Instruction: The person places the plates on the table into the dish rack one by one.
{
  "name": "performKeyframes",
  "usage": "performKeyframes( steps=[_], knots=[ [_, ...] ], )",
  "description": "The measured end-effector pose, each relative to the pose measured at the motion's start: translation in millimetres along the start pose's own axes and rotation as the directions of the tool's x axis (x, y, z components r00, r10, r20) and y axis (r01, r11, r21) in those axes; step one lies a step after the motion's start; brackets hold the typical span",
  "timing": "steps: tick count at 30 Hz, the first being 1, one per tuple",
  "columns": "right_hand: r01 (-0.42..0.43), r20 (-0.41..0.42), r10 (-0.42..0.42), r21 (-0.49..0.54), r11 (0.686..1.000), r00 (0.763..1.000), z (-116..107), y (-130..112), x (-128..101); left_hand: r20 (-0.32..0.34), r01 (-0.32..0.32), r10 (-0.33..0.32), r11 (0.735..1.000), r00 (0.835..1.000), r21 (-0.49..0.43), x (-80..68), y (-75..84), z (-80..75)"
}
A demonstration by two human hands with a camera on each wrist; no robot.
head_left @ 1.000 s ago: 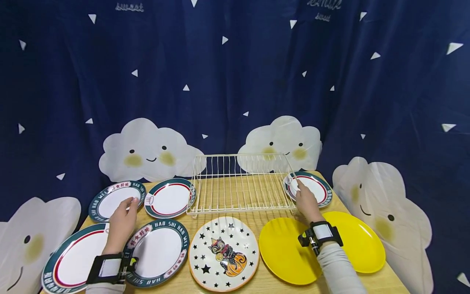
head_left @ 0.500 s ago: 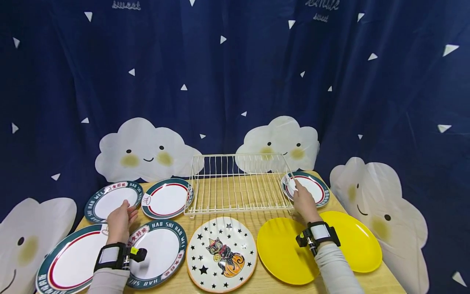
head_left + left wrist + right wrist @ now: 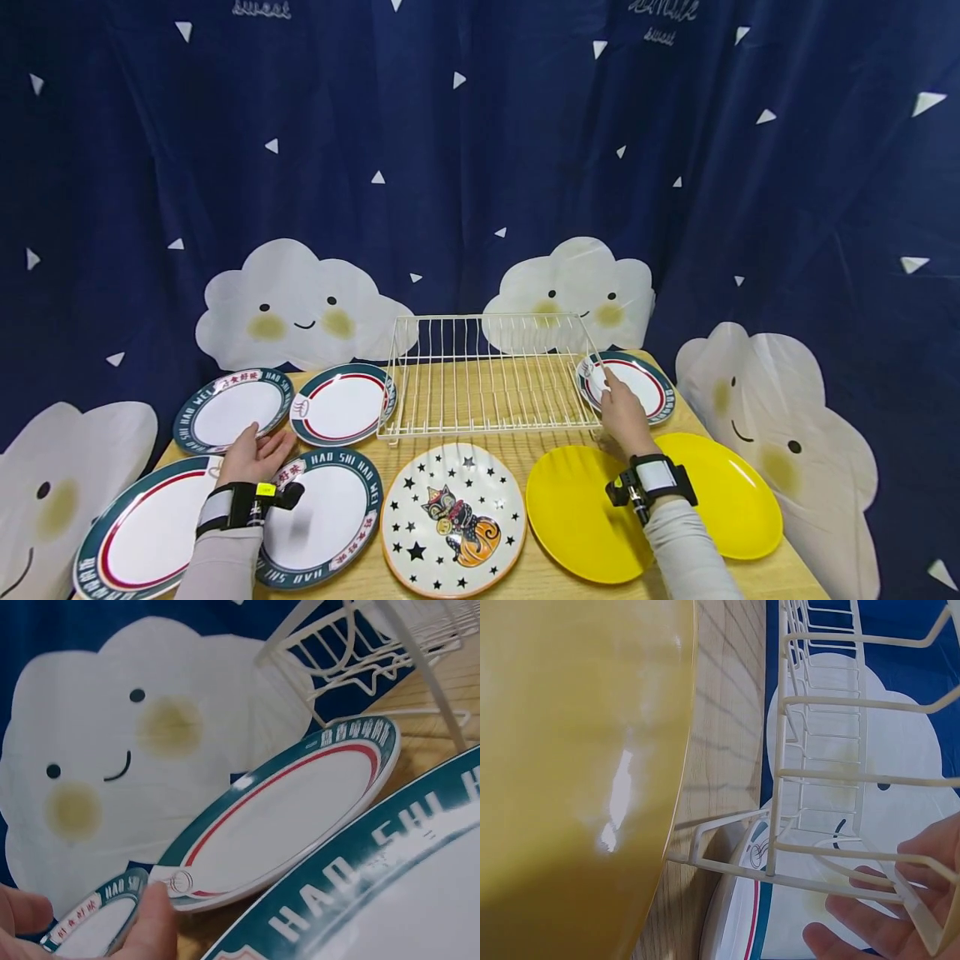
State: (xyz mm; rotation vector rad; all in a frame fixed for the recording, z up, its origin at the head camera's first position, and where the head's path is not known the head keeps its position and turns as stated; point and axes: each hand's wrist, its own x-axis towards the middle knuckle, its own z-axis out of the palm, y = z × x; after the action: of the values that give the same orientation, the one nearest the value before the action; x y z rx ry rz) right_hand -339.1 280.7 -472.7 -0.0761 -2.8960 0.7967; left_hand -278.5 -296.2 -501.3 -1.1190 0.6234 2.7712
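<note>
My left hand lies with relaxed fingers at the far rims of two large green-rimmed plates and holds nothing. In the left wrist view its fingertips sit beside a smaller green-rimmed plate, with another plate behind. My right hand rests at the right front corner of the white wire dish rack, index finger stretched along the wire. Its fingers show loose behind the rack wires, over a small green-rimmed plate.
A star-and-cat plate lies front centre. Two yellow plates overlap at front right. Two green-rimmed plates sit left of the rack. A blue cloud-print curtain hangs close behind the wooden table.
My left hand has drawn back from the far-left plate toward me, and now rests between the two large front plates. The right hand has stayed at the rack's corner.
</note>
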Motion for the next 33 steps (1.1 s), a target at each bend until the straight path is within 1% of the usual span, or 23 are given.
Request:
performKeyframes(
  steps=[3,4,5,7,8,10,12,14,15,19,21,25,26,27,28,33],
  knots=[
    [-0.001,0.0,0.001,-0.006,1.0,1.0,0.0,0.3,-0.4,-0.068,-0.018,0.016,1.0,0.998,-0.023,11.9,4.2,0.0],
    [-0.002,0.0,0.002,-0.008,1.0,1.0,0.1,0.2,-0.6,-0.076,-0.015,0.011,0.999,0.997,-0.046,16.0,5.9,-0.8],
    [-0.004,0.002,0.004,-0.009,1.0,1.0,0.2,0.0,-0.9,-0.087,-0.017,0.012,0.999,0.996,-0.05,19.6,7.8,-1.4],
    [-0.008,0.006,0.009,-0.012,1.0,1.0,0.9,-0.2,-1.4,-0.084,0.0,-0.006,0.997,0.996,-0.077,28.0,12.2,-4.1],
    [-0.012,0.009,0.012,-0.01,1.0,1.0,1.3,-0.5,-1.6,-0.067,0.018,-0.025,0.994,0.997,-0.111,32.7,15.1,-6.3],
    [-0.015,0.012,0.015,-0.006,1.0,1.0,2.5,-0.8,-1.9,-0.063,0.049,-0.058,0.989,0.996,-0.142,41.9,20.9,-9.0],
    [-0.016,0.01,0.017,-0.005,1.0,1.0,4.0,-1.2,-2.3,-0.08,0.049,-0.06,0.989,0.995,-0.14,48.3,24.1,-10.1],
    [-0.016,0.005,0.016,-0.003,1.0,1.0,5.7,-1.4,-2.5,-0.105,0.016,-0.027,0.994,0.994,-0.111,46.5,22.3,-7.1],
    [-0.014,0.003,0.014,-0.003,1.0,1.0,6.5,-1.2,-2.7,-0.128,-0.004,-0.005,0.997,0.992,-0.072,46.6,21.4,-6.5],
    [-0.011,-0.006,0.011,-0.005,1.0,1.0,7.4,-0.5,-2.9,-0.141,-0.052,0.048,0.998,0.989,-0.029,42.5,16.6,-3.9],
    [-0.009,-0.012,0.009,-0.009,1.0,1.0,6.4,-0.3,-2.6,-0.151,-0.057,0.052,0.998,0.987,-0.03,43.3,16.3,-3.1],
    [-0.012,-0.022,0.012,-0.013,1.0,1.0,4.6,-0.1,-1.1,-0.158,-0.085,0.079,0.996,0.984,-0.032,33.3,9.9,5.1],
    [-0.011,-0.023,0.011,-0.014,1.0,1.0,4.2,-0.1,-0.9,-0.167,-0.093,0.088,0.995,0.982,-0.021,32.5,9.0,5.9],
    [-0.011,-0.023,0.011,-0.015,1.0,1.0,4.0,0.0,-0.8,-0.164,-0.093,0.088,0.995,0.982,-0.021,31.2,8.1,6.2],
    [-0.014,-0.022,0.014,-0.012,1.0,1.0,3.8,-0.1,-1.0,-0.148,-0.092,0.088,0.996,0.985,-0.02,29.6,7.2,6.0],
    [-0.021,-0.009,0.021,-0.008,1.0,1.0,1.5,-2.3,-2.8,-0.15,-0.102,0.103,0.995,0.983,0.013,28.4,4.9,5.7]
  ],
)
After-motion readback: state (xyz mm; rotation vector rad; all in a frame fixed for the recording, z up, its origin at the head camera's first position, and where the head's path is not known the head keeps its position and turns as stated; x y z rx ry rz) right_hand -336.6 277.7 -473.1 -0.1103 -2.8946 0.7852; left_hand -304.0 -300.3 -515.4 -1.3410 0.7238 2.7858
